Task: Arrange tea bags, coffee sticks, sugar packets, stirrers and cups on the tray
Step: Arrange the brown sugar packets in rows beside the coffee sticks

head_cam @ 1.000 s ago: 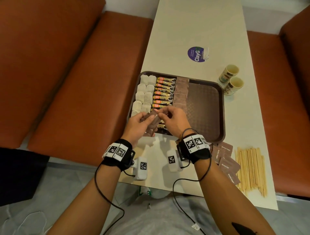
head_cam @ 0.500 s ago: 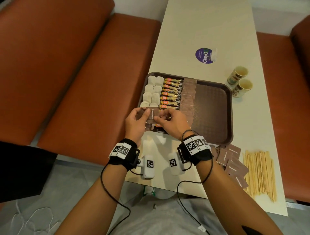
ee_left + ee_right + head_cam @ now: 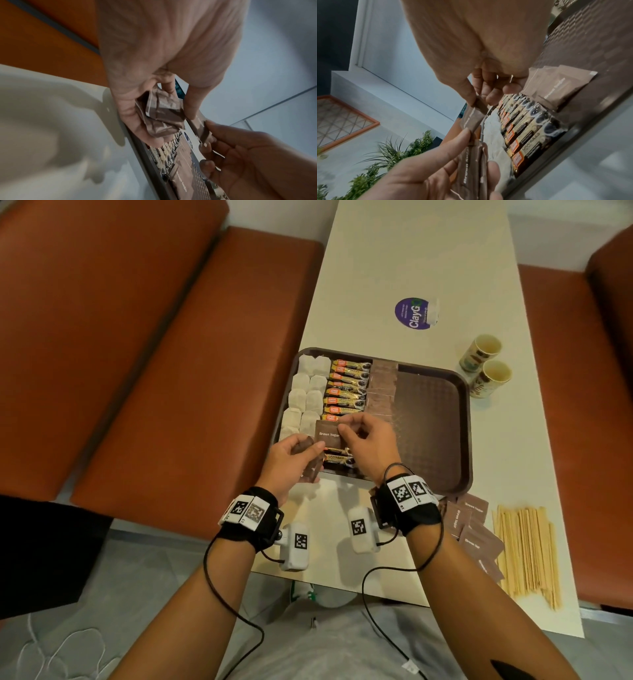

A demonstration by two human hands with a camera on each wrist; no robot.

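A brown tray (image 3: 466,440) on the cream table holds white tea bags (image 3: 303,400) at its left, coffee sticks (image 3: 346,392) beside them, then a column of brown sugar packets (image 3: 382,392). My left hand (image 3: 294,457) grips a small stack of brown sugar packets (image 3: 161,116) over the tray's near left corner. My right hand (image 3: 366,440) pinches one brown sugar packet (image 3: 327,436) by its edge, just right of the stack and above the coffee sticks (image 3: 530,128). The tray's right half is bare.
Two paper cups (image 3: 486,364) stand on the table right of the tray. More sugar packets (image 3: 472,529) and a bundle of wooden stirrers (image 3: 527,553) lie at the near right. A purple sticker (image 3: 414,313) lies farther back. Orange benches flank the table.
My right hand has drawn one packet off the stack in my left hand and lifted it up and to the right. The camera view has shifted a little.
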